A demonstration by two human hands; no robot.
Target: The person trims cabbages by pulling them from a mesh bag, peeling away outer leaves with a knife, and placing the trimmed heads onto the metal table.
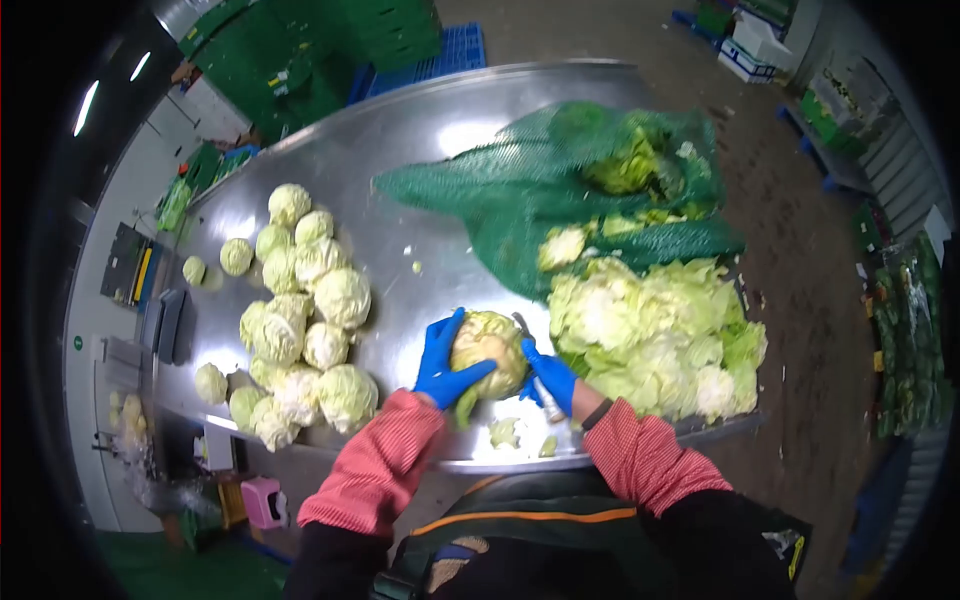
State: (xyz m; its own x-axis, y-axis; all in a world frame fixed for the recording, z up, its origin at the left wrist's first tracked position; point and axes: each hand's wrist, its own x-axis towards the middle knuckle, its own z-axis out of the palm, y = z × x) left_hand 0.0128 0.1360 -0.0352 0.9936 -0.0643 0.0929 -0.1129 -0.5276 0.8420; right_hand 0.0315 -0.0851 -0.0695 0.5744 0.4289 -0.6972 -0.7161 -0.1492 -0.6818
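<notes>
A pale green cabbage (490, 352) with a loose leaf hanging at its lower left rests at the front of the metal table (400, 240). Against its left side, my left hand (443, 365), in a blue glove, is wrapped round it with the thumb across the front. My right hand (549, 380), also gloved in blue, is closed round a knife (547, 400) at the cabbage's right side. The knife's dark end shows above that hand. Small leaf scraps (505, 432) lie just below the cabbage.
Several cabbages (342, 298) are grouped on the table's left. Loose leaves (650, 340) are heaped at the right, below a green mesh sack (530, 200) with leaves in it. Green crates (370, 35) and a blue pallet (435, 65) stand beyond the far edge.
</notes>
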